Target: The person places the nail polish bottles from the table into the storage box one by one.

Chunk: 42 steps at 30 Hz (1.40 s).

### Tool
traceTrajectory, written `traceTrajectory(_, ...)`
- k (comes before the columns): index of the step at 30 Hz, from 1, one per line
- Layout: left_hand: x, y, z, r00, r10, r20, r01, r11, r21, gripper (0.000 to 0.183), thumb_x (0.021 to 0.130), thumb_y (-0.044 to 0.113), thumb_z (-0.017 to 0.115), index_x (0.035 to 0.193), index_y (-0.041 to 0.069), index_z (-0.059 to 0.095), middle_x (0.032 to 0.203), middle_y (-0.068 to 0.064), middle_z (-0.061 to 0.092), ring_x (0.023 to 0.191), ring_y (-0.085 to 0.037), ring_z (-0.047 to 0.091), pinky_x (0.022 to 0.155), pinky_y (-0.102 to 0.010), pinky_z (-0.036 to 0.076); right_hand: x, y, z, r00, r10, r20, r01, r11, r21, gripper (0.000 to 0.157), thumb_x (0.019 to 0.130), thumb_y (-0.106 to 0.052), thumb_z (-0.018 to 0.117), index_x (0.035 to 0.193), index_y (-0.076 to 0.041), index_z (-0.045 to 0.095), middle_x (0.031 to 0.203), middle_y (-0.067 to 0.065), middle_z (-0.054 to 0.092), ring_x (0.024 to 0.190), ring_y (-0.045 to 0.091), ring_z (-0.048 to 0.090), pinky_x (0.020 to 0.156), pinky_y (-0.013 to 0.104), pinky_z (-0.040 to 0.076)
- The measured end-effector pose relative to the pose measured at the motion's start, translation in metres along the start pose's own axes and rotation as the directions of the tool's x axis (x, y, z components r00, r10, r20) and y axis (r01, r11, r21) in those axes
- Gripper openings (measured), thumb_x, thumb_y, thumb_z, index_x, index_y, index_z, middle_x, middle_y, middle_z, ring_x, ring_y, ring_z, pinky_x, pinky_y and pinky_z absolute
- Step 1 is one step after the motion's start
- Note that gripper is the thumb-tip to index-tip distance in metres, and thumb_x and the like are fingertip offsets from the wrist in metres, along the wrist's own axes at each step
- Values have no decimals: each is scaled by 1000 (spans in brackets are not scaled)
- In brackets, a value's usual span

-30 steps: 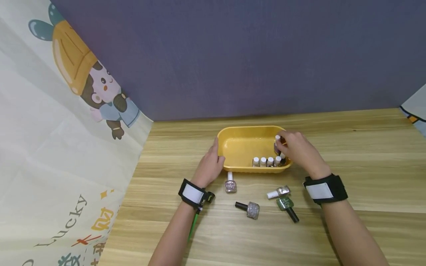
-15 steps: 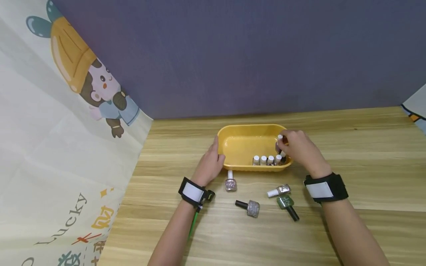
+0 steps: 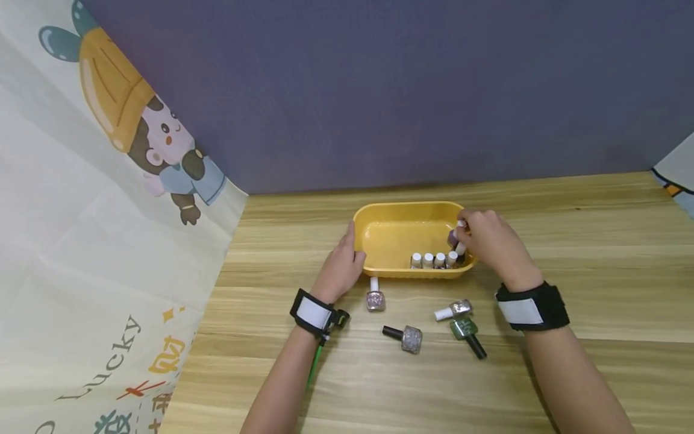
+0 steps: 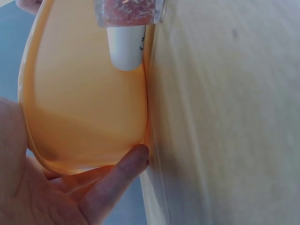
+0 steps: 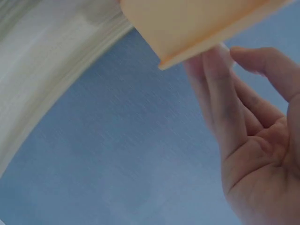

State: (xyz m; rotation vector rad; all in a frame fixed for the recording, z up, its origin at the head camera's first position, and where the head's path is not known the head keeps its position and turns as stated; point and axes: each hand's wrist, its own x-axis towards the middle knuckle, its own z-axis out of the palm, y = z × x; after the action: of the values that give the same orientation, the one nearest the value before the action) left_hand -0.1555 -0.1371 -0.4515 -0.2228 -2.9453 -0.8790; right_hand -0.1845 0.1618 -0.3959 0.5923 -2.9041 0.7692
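A yellow basket (image 3: pixel 401 241) stands on the wooden table, with several white-capped nail polish bottles (image 3: pixel 429 261) lined along its near wall. My left hand (image 3: pixel 340 270) rests against the basket's left end, its fingers fairly straight along the wall and the thumb at the rim. At the right end, my right hand (image 3: pixel 494 244) pinches the white cap of a purple nail polish bottle (image 3: pixel 452 238), which leans inside the basket. The hand partly covers that bottle and the corner. In the right wrist view, the basket's wall (image 5: pixel 197 28) hides what the fingertips hold.
Before the basket lie a pink glitter bottle (image 3: pixel 375 301), a silver glitter bottle (image 3: pixel 411 340) with a black cap, a white-capped glitter bottle (image 3: pixel 461 308) and a green bottle (image 3: pixel 464 328). A dark panel (image 3: pixel 434 102) rises behind the table, and a printed cloth (image 3: pixel 97 229) hangs left.
My right hand has shifted slightly right, tipping the purple bottle's cap toward the basket's right end. The left hand and the loose bottles stay put.
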Motion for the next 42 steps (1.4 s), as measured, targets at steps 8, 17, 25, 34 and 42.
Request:
traceTrajectory(8,0,0,0,1000,-2,-6,2,1000,7,69,93,28,37,147,23,-6,151,-6,24,120,-15,43,102,-32,32,-4,-7,-10,999,-21,-39,19,999,-45,22,87,-13,52,98,4,60,79,15,61,50,14,42,43,29,35)
traceTrajectory(17,0,1,-1,1000,-1,-5,1,1000,3,69,93,29,37,147,22,-5,151,-5,23,126,-16,38,104,-32,30,-10,-16,-19,993,-82,-89,74,993,-89,18,84,-13,57,93,2,62,85,16,63,64,19,56,53,32,45)
traceTrajectory(25,-1,1,-1,1000,1,0,-1,1000,9,69,93,30,36,148,19,-4,151,-7,24,122,-16,41,103,-33,31,-20,-26,-27,991,-133,22,135,979,-150,10,85,-16,59,82,-7,61,78,6,59,59,13,47,51,28,39)
traceTrajectory(34,-2,1,-2,1000,-2,13,2,1000,9,69,93,30,35,147,21,-7,151,-8,23,120,-17,42,102,-33,32,-27,-36,-35,984,-166,70,173,979,-110,8,82,-17,62,75,-14,61,69,-5,56,61,8,48,56,27,42)
traceTrajectory(42,-1,-1,0,1000,5,7,-5,1000,12,70,93,30,36,147,21,-7,151,-8,24,116,-17,44,100,-33,35,-35,-44,-38,966,-213,149,225,972,-69,13,79,-20,65,70,-20,56,66,-10,51,59,6,44,54,25,40)
